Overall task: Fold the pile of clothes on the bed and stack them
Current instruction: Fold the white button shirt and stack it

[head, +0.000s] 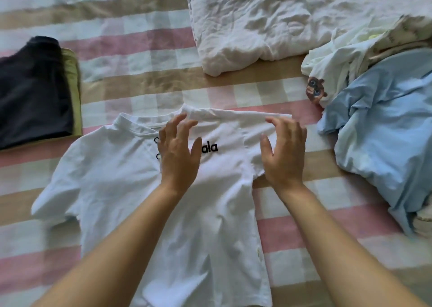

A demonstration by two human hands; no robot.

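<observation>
The white T-shirt (205,224) is laid lengthwise, running from the fingers toward the camera. The left hand (180,147) and right hand (284,152) are spread open, nothing gripped. The unfolded sleeve (63,189) is seen left of the left fingers, nearest that hand.

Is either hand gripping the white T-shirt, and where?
Nothing is gripped. The left hand and right hand are open, fingers spread over the white T-shirt near its collar and folded-in sleeve; contact cannot be told.

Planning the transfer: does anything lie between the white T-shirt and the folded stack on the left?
Nothing visible. Only checked bedsheet separates the white T-shirt from the folded stack; the unfolded pile lies on the right.
</observation>
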